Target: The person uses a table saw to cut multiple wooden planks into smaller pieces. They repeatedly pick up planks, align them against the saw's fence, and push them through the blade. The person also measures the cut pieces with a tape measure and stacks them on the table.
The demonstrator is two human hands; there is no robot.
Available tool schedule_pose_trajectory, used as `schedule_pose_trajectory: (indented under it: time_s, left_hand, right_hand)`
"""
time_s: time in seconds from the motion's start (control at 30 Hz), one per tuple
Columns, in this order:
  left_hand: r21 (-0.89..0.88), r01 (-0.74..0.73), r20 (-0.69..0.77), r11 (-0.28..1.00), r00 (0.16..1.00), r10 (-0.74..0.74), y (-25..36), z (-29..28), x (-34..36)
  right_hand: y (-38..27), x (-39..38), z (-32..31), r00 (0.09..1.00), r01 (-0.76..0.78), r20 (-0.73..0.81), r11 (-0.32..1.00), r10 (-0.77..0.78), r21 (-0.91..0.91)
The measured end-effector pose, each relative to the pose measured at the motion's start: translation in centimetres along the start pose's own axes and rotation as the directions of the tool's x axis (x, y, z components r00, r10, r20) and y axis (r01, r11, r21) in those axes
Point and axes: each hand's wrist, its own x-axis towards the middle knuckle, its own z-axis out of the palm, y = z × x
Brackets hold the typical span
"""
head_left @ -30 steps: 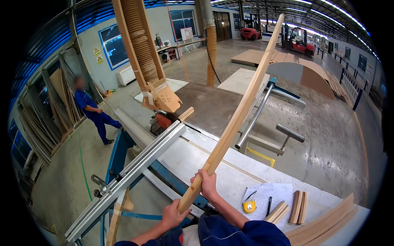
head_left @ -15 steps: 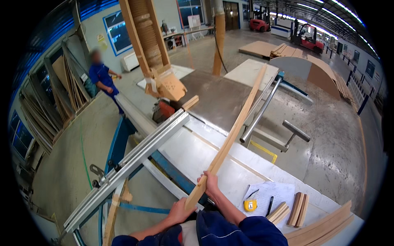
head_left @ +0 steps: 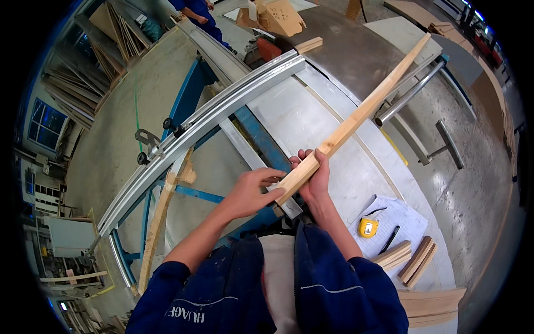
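Observation:
A long, pale wooden strip (head_left: pixel 356 119) slants from my body toward the far right, over the metal saw table (head_left: pixel 311 119). My right hand (head_left: pixel 317 177) is closed around it near its close end, with the thumb along its right side and fingertips showing on the left. At that close end, my left hand (head_left: pixel 250 192) has its thumb and fingers against the strip, partly hidden by it. To the right on the table lie a yellow tape measure (head_left: pixel 367 227), a black pen (head_left: pixel 391 238) and a written sheet of paper (head_left: pixel 410 222).
Short wood pieces (head_left: pixel 418 260) and wider boards (head_left: pixel 431 306) lie at the near right. A metal fence rail (head_left: pixel 206 139) crosses on the left, beside a rough wood stick (head_left: pixel 156 239). Farther off, a person in blue (head_left: pixel 200 16) stands behind the saw.
My view has tipped downward, so the bench sits higher in the picture. Both hands remain at the strip's near end; the strip's near face is turned more toward me.

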Motion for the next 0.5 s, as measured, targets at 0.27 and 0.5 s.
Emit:
schedule_pose_trajectory:
  time_s: [0.27, 0.5]
  left_hand:
    - [0.234, -0.320, 0.081, 0.918, 0.947, 0.310, 1.3, -1.8, -1.3]
    - [0.137, -0.377, 0.299, 0.916, 0.897, 0.325, 2.5, -3.1, 1.4]
  right_hand:
    - [-1.5, -0.3, 1.0, 0.997, 0.068, -0.030, 0.998, -0.068, 0.003]
    - [-2.8, -2.1, 1.9, 0.997, 0.056, -0.057, 0.998, -0.055, 0.023]
